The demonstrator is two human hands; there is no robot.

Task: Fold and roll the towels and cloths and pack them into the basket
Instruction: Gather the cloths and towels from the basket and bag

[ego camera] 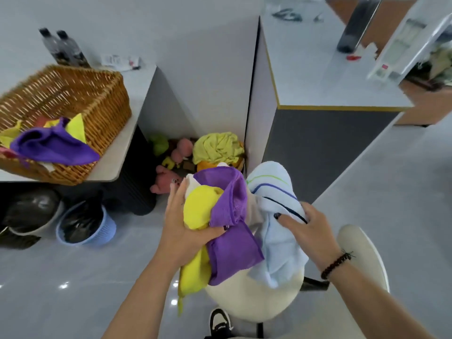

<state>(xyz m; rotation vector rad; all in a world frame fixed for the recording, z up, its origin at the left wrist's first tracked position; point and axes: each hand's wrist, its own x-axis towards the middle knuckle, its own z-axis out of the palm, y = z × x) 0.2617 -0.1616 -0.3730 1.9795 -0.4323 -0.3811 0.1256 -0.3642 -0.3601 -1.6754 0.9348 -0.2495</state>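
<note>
- So the left hand (182, 226) is curled around a bunch of cloths: a yellow cloth (195, 211) and a purple cloth (230, 228), thumb pinching across the front of both.
- Right hand (310, 228) grips a light blue towel (276, 192), fingers wrapped over its top edge.
- That towel looks thick and fluffy like terry, with thin green and dark blue stripes near one end. The purple one is a thin, fine-weave thing with a stitched hem, and the yellow one is smooth and floppy, its tail hanging down.
- All of it is bunched and crumpled over a cream round stool (254, 299).
- Wicker basket (73, 94) sits on the white table (122, 148) off to the left, well apart from the hands. Rectangular, golden-brown weave, tall sides.
- Another purple cloth (51, 145) spills over the basket's front rim, with yellow-green cloths (75, 127) poking up behind it.
</note>
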